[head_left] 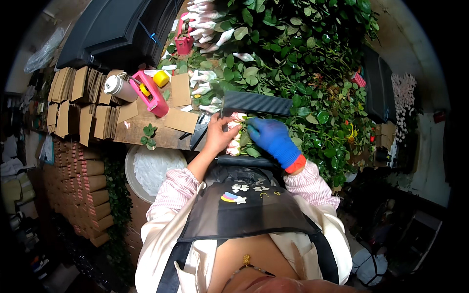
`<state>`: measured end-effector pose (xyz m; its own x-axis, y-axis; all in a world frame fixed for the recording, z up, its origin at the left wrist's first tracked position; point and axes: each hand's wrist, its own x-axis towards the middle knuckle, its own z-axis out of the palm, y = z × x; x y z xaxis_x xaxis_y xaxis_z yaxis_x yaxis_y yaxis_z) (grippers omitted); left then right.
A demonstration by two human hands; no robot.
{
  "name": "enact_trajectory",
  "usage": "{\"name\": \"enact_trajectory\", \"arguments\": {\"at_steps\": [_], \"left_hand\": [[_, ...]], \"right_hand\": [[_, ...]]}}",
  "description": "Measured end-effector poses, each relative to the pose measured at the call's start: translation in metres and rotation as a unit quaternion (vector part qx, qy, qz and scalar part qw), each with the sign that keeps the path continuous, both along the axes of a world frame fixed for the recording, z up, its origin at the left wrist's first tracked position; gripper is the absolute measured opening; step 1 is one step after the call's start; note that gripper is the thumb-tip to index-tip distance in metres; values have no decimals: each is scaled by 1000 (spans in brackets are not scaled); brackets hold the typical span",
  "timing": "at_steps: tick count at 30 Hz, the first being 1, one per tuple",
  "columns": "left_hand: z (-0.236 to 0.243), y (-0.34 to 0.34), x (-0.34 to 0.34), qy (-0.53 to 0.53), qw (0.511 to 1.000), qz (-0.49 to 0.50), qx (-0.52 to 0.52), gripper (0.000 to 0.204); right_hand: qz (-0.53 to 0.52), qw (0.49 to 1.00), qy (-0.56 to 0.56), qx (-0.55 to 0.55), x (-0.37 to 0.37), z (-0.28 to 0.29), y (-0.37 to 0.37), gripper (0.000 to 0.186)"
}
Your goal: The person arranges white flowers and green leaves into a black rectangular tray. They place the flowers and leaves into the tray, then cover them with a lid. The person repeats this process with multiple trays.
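Observation:
My bare left hand [220,132] has its fingers curved onto a pale pink rose head at the left of a small row of roses [234,145] lying on their sides with green leaves. My right hand [268,136], in a blue glove with an orange cuff, is curled just right of the heads, over the stems and leaves; what its fingertips hold is hidden. The roses lie between a ridged dark grey board [256,102] behind and a dark edge [242,161] in front.
Cardboard stacks [66,107], a tumbler [120,90], a pink tape dispenser [149,93], loose cards [181,119] and a plant sprig [149,136] are left on the worktable. Leafy stems [308,58] pile behind and right, beside wrapped flowers [207,24]. A round tub [154,171] stands below left.

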<state>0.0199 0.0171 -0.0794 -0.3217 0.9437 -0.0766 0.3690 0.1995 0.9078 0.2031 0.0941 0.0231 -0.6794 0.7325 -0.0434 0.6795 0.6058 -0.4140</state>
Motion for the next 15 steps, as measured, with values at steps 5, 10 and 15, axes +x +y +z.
{"name": "enact_trajectory", "arguments": {"at_steps": [5, 10, 15], "left_hand": [[1, 2, -3, -5, 1000, -13, 8, 39], [-3, 2, -5, -32, 999, -23, 16, 38], [3, 4, -4, -27, 999, -30, 15, 36]], "right_hand": [[-31, 990, 122, -56, 1, -27, -1, 35], [-3, 982, 174, -67, -6, -38, -6, 45], [22, 989, 147, -20, -7, -44, -7, 50]]}}
